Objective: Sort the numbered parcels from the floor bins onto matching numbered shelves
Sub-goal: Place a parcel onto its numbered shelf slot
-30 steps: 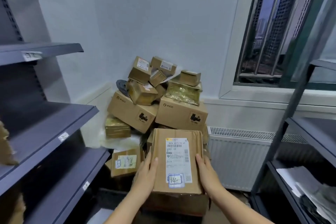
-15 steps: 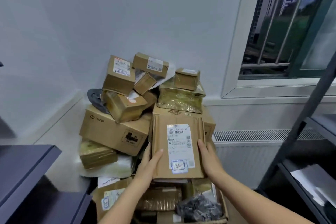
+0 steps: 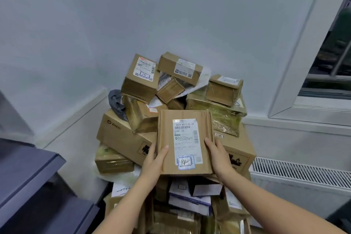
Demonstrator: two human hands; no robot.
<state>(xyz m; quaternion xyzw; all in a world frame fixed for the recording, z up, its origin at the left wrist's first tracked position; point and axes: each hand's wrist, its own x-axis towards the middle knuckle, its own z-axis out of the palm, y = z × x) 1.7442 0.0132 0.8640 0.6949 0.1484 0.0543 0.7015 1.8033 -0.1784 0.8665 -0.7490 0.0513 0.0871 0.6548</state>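
Note:
I hold a flat brown parcel [image 3: 185, 141] upright in front of me, its white label marked 14 by hand. My left hand [image 3: 154, 159] grips its lower left edge, thumb on the front. My right hand [image 3: 216, 156] grips the lower right edge the same way. Behind it rises a heap of cardboard parcels [image 3: 171, 89] in the corner; one small box [image 3: 141, 76] near the top carries a label marked 15. More parcels [image 3: 188, 201] lie packed below my wrists.
A dark grey shelf [image 3: 28, 175] juts in at the lower left. A white radiator [image 3: 302, 175] runs along the wall at the right under a window frame [image 3: 311, 89]. A large PICO carton [image 3: 121, 133] sits low in the heap.
The parcel marked 14 stays held by both hands and has risen in front of the heap. The view has shifted so the shelves at left and right have mostly left the frame.

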